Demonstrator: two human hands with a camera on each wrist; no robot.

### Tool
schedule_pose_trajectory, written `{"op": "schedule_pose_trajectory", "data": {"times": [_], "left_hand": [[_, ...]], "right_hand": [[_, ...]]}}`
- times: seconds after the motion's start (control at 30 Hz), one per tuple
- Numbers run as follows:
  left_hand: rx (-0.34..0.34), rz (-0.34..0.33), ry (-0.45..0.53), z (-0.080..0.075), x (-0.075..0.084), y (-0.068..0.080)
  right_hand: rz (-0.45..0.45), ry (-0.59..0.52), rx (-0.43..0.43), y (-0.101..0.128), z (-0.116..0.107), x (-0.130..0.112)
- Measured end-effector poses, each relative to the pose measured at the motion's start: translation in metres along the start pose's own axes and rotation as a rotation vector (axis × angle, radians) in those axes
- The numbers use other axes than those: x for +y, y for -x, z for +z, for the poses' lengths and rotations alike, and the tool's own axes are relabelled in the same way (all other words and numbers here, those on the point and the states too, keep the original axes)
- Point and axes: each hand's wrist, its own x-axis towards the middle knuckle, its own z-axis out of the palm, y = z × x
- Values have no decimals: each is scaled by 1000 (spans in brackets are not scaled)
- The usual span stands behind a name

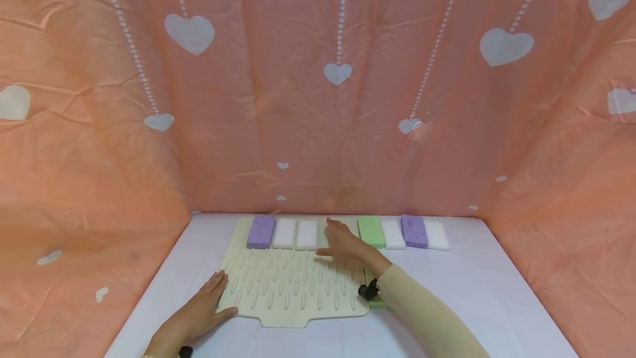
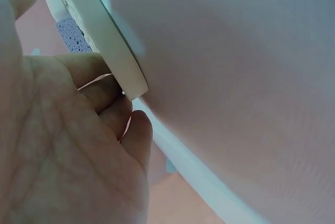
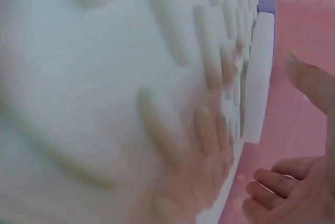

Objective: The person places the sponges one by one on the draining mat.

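Pink cloth with white hearts walls in a white table [image 1: 497,291] in the head view, where one cream ridged mat [image 1: 293,286] carries a back row of one purple sponge [image 1: 260,231] and two white sponges [image 1: 295,234], with one green sponge [image 1: 371,231], another purple one and two more white ones lined up beyond its right edge; the left hand [image 1: 199,311] lies flat, fingers straight, on the mat's near left corner, while the right hand [image 1: 343,242] rests on the mat's back edge, covering whatever is beneath it, and I cannot tell if it holds anything. From the left wrist camera, the left fingers [image 2: 104,109] curl loosely against the mat's rim, with one purple sponge half hidden behind. From the right wrist camera, blurred ridges fill the frame; the right fingers [image 3: 272,192] are loosely bent and hold nothing visible, beside one white sponge and a purple one cut off.
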Motion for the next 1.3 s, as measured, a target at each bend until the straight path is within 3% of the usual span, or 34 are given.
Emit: {"op": "schedule_pose_trajectory", "data": {"times": [0.23,0.8,1.3], "left_hand": [[0,12,8,0,-1,2],[49,71,-12,6,-5,1],[42,53,-70,6,-5,-1]], "right_hand": [[122,-172,-17,30,-8,1],[139,-213,43,92,-30,7],[154,-180,86,139,-22,20]]}}
